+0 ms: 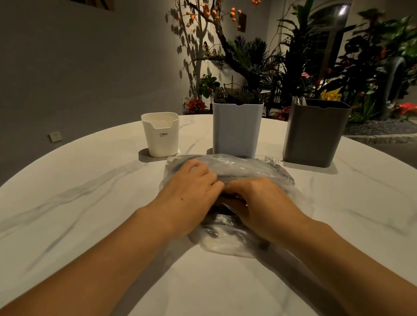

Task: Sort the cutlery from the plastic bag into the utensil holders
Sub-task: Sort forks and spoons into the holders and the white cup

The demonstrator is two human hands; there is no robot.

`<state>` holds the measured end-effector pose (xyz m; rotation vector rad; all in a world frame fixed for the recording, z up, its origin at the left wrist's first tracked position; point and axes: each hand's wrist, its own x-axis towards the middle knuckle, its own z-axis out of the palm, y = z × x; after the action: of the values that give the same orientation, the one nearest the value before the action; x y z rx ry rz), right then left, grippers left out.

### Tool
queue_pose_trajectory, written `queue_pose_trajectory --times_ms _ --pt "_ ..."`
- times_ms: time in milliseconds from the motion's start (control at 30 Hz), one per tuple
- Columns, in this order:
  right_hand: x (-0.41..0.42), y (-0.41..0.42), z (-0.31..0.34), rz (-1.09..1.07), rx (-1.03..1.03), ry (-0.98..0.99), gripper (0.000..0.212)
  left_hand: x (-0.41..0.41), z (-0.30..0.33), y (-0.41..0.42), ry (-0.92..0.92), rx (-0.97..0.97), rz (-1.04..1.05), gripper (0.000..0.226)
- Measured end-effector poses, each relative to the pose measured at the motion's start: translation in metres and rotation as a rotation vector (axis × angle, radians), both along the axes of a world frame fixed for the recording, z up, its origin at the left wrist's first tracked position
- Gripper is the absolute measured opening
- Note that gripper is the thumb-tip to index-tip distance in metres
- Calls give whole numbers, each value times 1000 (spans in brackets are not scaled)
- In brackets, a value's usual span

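Clear plastic bag [229,170] laid on marble table [65,219], just before pale blue holder [235,129]; white holder [160,134] and grey holder [315,133] flanking. Bag film pinched by left hand [190,189] and right hand [257,202], fingers curled. Opening best parted gently, cutlery kept contained.

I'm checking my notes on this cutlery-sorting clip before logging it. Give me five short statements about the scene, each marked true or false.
1. Both hands, left hand and right hand, rest on the plastic bag. True.
2. Three holders stand behind the bag. True.
3. The grey holder is the shortest. False: the white holder is.
4. The blue holder stands between the other two. True.
5. The bag lies on a wooden floor. False: it lies on a marble-patterned table.
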<state>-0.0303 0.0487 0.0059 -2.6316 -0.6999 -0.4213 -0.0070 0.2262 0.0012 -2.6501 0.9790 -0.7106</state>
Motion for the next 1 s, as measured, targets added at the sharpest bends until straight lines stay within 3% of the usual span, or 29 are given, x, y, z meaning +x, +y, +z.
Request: queue_pose_trajectory --times_ms 167,367,467,567,700,867,1000 --pt "2 -13 6 -100 -118 80 28 4 1 7 -6 9 -28 26" --pt "2 -17 10 -246 -166 106 39 3 8 12 -10 -58 -44 17" --pt "4 -20 15 -195 69 153 36 5 10 17 -37 -156 -54 8" --pt "3 -21 24 -26 450 315 35 1 11 17 132 -384 -54 11" --pt "-1 -20 30 95 786 370 25 1 10 13 303 -646 -58 13" --pt "-1 -18 30 92 882 357 17 -8 23 -3 372 -1004 -146 14" --pt "-3 -11 27 122 869 327 15 -18 39 -16 430 -1151 -212 17"
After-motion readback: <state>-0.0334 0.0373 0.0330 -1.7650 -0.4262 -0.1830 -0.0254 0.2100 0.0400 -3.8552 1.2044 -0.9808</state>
